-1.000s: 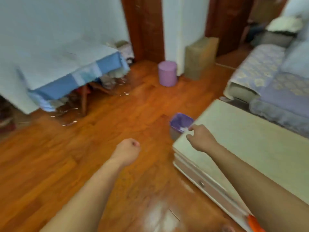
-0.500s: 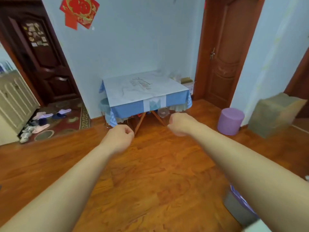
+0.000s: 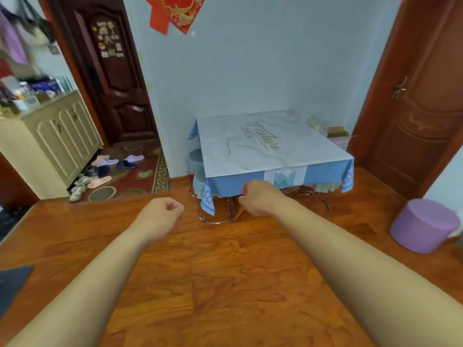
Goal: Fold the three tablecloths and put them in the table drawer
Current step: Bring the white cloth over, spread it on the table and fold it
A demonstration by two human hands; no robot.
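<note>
A small square table stands against the pale wall ahead. A marbled light sheet with lettering (image 3: 265, 144) covers its top, and a blue tablecloth (image 3: 235, 181) hangs beneath it over the front edge and the corners. My left hand (image 3: 160, 216) is held out over the wooden floor, fingers curled into a loose fist, holding nothing. My right hand (image 3: 260, 197) is stretched further forward, in front of the cloth's front edge, fingers curled and empty. Neither hand touches the cloth. No drawer is visible.
A purple round bin (image 3: 423, 225) stands on the floor at the right. Wire stools (image 3: 214, 216) are tucked under the table. A cream cabinet (image 3: 52, 141) and slippers on a rug (image 3: 140, 176) lie left. Brown doors flank the wall. A cardboard box (image 3: 339, 137) sits beside the table.
My view has swung from the low cream table on the right to the covered table ahead, which is now closer. Both arms stay stretched forward with curled fingers.
</note>
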